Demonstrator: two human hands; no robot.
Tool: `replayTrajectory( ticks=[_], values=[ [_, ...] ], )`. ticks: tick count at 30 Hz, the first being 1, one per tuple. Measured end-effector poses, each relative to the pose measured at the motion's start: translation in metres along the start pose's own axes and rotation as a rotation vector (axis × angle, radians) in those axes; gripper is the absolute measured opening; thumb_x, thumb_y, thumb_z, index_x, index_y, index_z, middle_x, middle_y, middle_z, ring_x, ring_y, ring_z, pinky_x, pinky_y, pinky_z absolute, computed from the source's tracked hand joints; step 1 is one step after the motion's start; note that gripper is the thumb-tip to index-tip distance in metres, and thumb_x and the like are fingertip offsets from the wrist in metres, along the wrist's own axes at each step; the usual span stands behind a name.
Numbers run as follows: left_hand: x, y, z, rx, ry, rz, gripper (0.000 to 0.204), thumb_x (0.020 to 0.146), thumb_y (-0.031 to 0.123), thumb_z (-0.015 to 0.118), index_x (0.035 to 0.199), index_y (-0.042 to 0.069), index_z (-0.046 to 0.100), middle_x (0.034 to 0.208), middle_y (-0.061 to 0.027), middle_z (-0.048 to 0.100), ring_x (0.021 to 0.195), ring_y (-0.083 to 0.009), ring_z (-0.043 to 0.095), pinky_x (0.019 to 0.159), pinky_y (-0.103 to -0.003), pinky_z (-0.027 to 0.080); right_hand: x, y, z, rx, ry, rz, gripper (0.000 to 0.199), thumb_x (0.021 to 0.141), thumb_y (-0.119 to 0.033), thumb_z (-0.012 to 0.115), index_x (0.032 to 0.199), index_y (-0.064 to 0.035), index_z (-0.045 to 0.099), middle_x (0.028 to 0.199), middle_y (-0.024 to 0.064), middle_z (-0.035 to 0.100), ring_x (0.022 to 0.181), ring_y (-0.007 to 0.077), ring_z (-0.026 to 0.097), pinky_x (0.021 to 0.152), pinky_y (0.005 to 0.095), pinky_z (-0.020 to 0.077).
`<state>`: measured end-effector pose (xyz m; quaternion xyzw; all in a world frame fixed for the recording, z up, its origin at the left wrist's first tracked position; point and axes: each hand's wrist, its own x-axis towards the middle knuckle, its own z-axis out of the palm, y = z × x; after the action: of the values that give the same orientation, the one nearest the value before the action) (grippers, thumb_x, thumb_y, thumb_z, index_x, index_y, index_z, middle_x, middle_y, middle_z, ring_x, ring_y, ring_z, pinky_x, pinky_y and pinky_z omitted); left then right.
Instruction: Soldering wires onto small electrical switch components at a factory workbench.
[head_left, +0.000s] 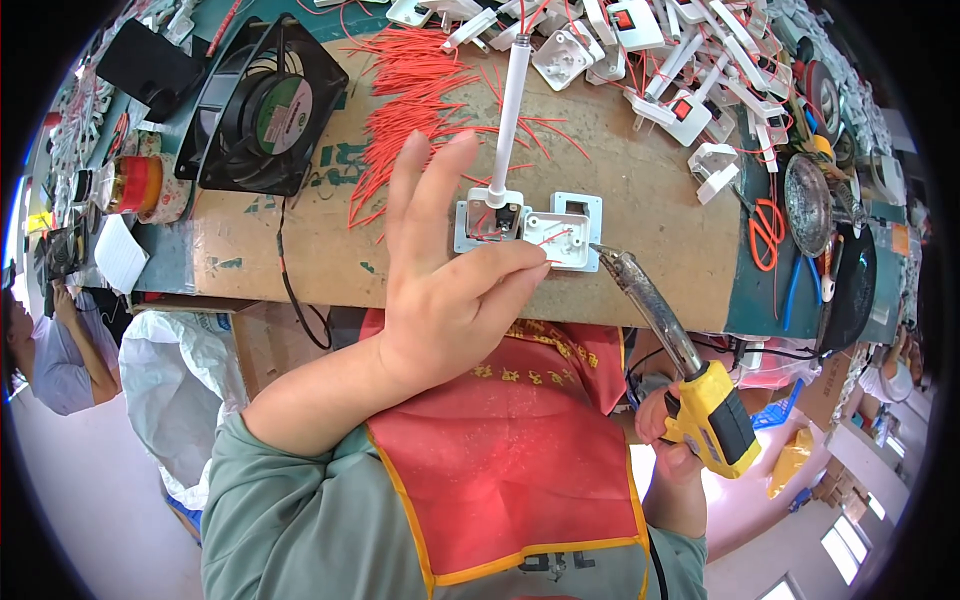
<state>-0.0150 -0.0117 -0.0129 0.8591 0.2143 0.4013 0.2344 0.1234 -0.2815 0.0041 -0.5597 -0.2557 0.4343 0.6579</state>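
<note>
My left hand (435,305) has its thumb and forefinger pinched on a thin red wire (556,238) at an open white plastic housing (570,246). Its other fingers are raised. Beside that housing sits a second white housing (482,218), with a long white tube (512,110) running from it away from me. Both housings rest on a pale blue-grey holder (594,215). In my right hand (655,418) is a soldering iron (722,425) with a yellow and black handle. Its tip hangs just right of the open housing; whether it touches is unclear.
Cut red wires (410,90) lie beyond my left hand on the cardboard-covered bench (640,180). A black fan (265,105) stands left. White plug parts (690,110) are heaped far right, near orange-handled scissors (766,235) and a metal dish (807,205). Another person (70,350) sits far left.
</note>
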Motion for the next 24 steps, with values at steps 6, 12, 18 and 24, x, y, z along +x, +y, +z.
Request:
replayTrajectory(
  ticks=[6, 12, 18, 24],
  values=[
    [0.004, 0.001, 0.010, -0.041, -0.073, -0.048, 0.017, 0.065, 0.008, 0.079, 0.079, 0.009, 0.070, 0.145, -0.0217, 0.041, 0.136, -0.0512, 0.030, 0.105, -0.060, 0.030, -0.006, 0.008, -0.013, -0.042, -0.082, 0.025, 0.085, 0.073, -0.051, 0.082, 0.132, -0.0032, 0.044, 0.070, -0.0009, 0.046, 0.060, 0.0131, 0.046, 0.051, 0.0265, 0.0376],
    [0.011, 0.003, 0.010, -0.006, -0.138, -0.070, 0.013, 0.067, 0.010, 0.077, 0.077, 0.008, 0.069, 0.142, -0.0238, 0.041, 0.133, -0.0532, 0.032, 0.104, -0.064, 0.029, -0.010, 0.015, -0.006, 0.025, 0.038, 0.033, 0.050, 0.075, -0.033, 0.082, 0.098, 0.0010, 0.054, 0.075, 0.0070, 0.057, 0.064, 0.0149, 0.055, 0.057, 0.0265, 0.0435],
    [0.018, 0.006, 0.005, -0.009, -0.249, -0.132, 0.010, 0.069, 0.006, 0.076, 0.076, 0.008, 0.069, 0.146, -0.0206, 0.041, 0.138, -0.0492, 0.030, 0.106, -0.054, 0.033, -0.010, 0.019, -0.007, 0.048, 0.017, 0.032, 0.050, 0.077, -0.028, 0.081, 0.104, 0.0013, 0.051, 0.080, 0.0076, 0.057, 0.065, 0.0150, 0.055, 0.056, 0.0266, 0.0439],
    [0.017, 0.004, 0.007, -0.034, -0.251, -0.150, 0.009, 0.069, 0.006, 0.075, 0.074, 0.007, 0.068, 0.145, -0.0203, 0.043, 0.138, -0.0473, 0.031, 0.106, -0.052, 0.033, -0.010, 0.023, -0.008, 0.073, -0.011, 0.007, 0.047, 0.079, -0.026, 0.080, 0.106, 0.0010, 0.051, 0.080, 0.0078, 0.056, 0.065, 0.0153, 0.055, 0.056, 0.0274, 0.0450]
  ],
)
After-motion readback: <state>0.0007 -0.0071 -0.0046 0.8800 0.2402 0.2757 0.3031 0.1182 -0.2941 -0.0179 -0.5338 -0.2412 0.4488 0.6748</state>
